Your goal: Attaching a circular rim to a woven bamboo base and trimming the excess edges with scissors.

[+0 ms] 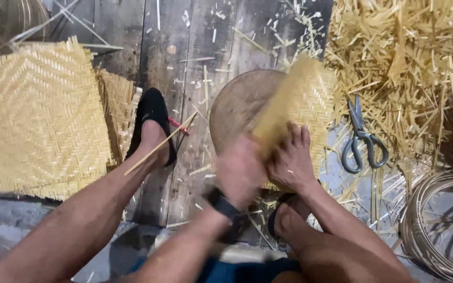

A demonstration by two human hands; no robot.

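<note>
The woven bamboo piece [294, 99] is in the middle of the picture, in front of the person's knees. It is flat and pale yellow, made of thin strips crossed in a zigzag pattern. Its long side runs from the hands up and away, leaning a little to the right. The part near the hands is blurry, so its edge there is hard to see.

The left hand [239, 170] is blurry too. It sits at the near end of the woven piece, and I cannot tell if its grip is closed on the piece or only pressed on it. A dark band is on that wrist. The right hand [291, 160] lies just beside the left hand, fingers spread flat on top of the weave, not curled around it.

Under the woven piece is a round wooden block [234, 107], brown and worn. Right of the hands lie scissors [362, 137] with grey handles, blades pointing away. Beyond them is a big heap of bamboo scraps [405, 57], all short, stiff, yellow bits. Near the right hand's side, lower down, are coiled bamboo hoops [436, 225].

Left of the hands is a foot in a black shoe [152, 118], with a long thin bamboo stick [158, 144] lying across it. Farther left is a large woven mat [40, 118], squarish, with the same zigzag weave. All of it rests on a dark plank floor [121, 26] scattered with chips.
</note>
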